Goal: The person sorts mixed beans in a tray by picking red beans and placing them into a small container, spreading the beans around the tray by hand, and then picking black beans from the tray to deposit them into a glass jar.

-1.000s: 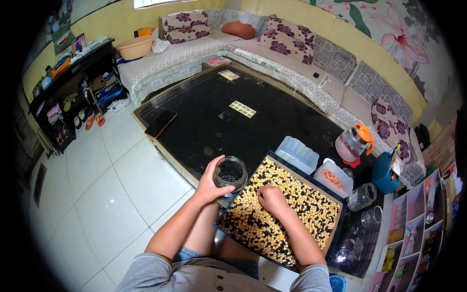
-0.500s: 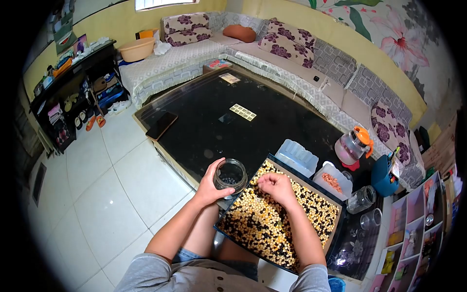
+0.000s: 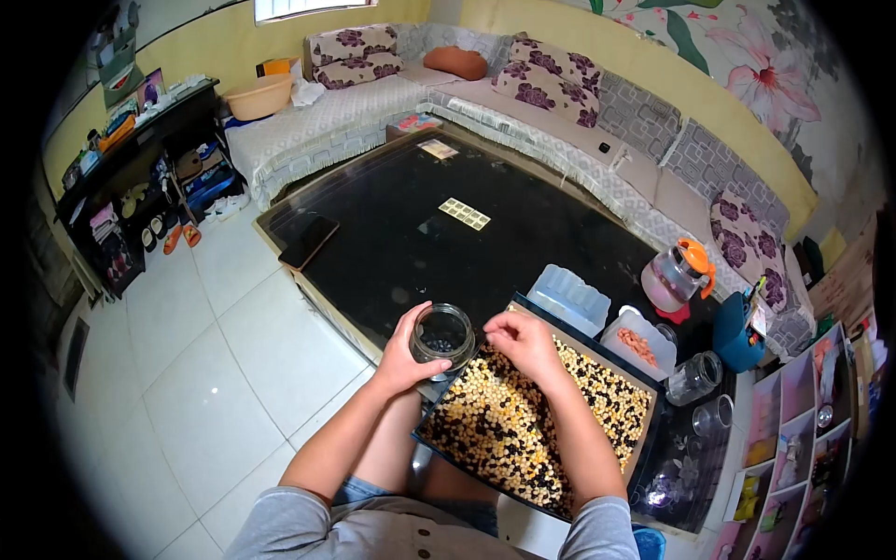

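My left hand point(image 3: 405, 359) is wrapped around a clear glass jar point(image 3: 443, 322), its open mouth facing up. A small amount of dark beans lies at the jar's bottom. Just right of the jar, my right hand point(image 3: 525, 343) hovers over the far left corner of a shallow box, its fingertips pinched together. Whatever is between those fingertips is too small to make out. Yellow corn-like kernels mixed with black beans point(image 3: 495, 420) fill the box point(image 3: 611, 371), which sits close to my lap.
Beyond the box stand a translucent blue container point(image 3: 569, 301) and a plastic tub point(image 3: 642, 345) of pinkish nuts or beans. An orange-lidded pitcher point(image 3: 679, 275), a glass jar point(image 3: 693, 378) and a glass cup point(image 3: 713, 416) are farther right. A phone point(image 3: 310, 243) lies on the dark table point(image 3: 392, 215).
My right hand has moved left and slightly away from me, from over the mixed kernels toward the jar's rim, still pinched. My left hand and the jar stay in place.
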`<action>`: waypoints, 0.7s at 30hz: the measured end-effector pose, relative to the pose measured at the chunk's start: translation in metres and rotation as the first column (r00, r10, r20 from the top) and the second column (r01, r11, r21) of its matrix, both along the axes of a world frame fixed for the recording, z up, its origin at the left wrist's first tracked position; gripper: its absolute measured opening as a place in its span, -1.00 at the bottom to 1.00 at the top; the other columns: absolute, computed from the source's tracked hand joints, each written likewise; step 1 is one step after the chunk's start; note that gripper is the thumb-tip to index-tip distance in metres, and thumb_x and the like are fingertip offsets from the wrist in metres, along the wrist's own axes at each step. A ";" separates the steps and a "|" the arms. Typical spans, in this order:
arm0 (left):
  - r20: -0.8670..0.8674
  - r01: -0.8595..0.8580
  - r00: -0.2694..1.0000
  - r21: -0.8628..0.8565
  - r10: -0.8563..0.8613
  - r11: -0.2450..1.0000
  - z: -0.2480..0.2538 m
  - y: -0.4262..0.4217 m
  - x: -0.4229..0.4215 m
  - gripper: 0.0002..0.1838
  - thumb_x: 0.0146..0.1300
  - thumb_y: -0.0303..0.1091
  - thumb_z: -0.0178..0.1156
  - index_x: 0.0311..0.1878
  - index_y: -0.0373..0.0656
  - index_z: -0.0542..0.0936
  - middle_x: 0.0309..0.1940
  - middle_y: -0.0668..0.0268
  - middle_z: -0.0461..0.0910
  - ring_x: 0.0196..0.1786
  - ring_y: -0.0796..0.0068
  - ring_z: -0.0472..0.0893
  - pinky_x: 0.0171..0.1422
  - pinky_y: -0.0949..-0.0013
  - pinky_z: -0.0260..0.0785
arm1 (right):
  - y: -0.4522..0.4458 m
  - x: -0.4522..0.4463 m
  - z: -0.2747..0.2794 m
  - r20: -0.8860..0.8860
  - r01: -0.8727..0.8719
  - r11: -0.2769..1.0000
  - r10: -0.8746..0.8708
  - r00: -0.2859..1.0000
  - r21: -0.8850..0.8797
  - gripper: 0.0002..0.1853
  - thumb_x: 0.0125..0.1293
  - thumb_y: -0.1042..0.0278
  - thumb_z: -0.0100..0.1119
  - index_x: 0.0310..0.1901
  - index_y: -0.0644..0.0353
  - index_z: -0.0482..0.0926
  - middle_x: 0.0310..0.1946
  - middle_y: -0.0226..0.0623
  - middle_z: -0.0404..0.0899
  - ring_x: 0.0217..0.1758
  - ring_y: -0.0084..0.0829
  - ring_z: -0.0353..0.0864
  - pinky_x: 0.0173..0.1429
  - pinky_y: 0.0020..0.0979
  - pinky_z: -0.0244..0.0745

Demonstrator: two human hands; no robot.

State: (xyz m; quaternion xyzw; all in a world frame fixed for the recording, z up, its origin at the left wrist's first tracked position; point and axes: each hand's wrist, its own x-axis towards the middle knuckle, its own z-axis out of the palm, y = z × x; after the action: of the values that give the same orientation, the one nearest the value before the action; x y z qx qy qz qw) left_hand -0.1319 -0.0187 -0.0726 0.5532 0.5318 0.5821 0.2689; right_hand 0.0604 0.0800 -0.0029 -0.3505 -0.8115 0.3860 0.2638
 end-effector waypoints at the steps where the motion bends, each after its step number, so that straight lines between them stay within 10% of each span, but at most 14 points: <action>1: 0.001 -0.004 1.000 0.000 0.004 1.000 0.000 0.000 0.000 0.01 -0.25 -0.13 0.45 0.29 -0.27 0.18 0.20 0.08 0.25 0.29 0.22 0.27 0.38 0.27 0.06 | 0.001 0.009 -0.008 0.077 0.029 0.999 -0.030 0.997 0.014 -0.89 0.07 0.45 0.23 -0.31 0.17 0.62 -0.43 -0.32 0.60 -0.42 -0.51 0.55 -0.25 -0.48 0.48; 21: 0.016 0.002 1.000 -0.008 -0.001 1.000 -0.001 0.000 0.000 0.01 -0.25 -0.12 0.44 0.31 -0.23 0.18 0.21 0.08 0.25 0.30 0.23 0.25 0.40 0.27 0.03 | -0.003 0.044 -0.061 0.471 -0.014 0.988 -0.061 0.880 0.153 -0.74 -0.03 0.40 0.29 -0.23 0.14 0.61 -0.32 -0.21 0.61 -0.29 -0.28 0.60 -0.10 -0.38 0.51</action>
State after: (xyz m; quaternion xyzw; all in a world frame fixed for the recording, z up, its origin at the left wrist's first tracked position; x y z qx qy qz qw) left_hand -0.1318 -0.0182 -0.0733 0.5480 0.5315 0.5841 0.2757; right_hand 0.1048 0.0769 -0.0638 -0.4231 -0.8740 0.2223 0.0876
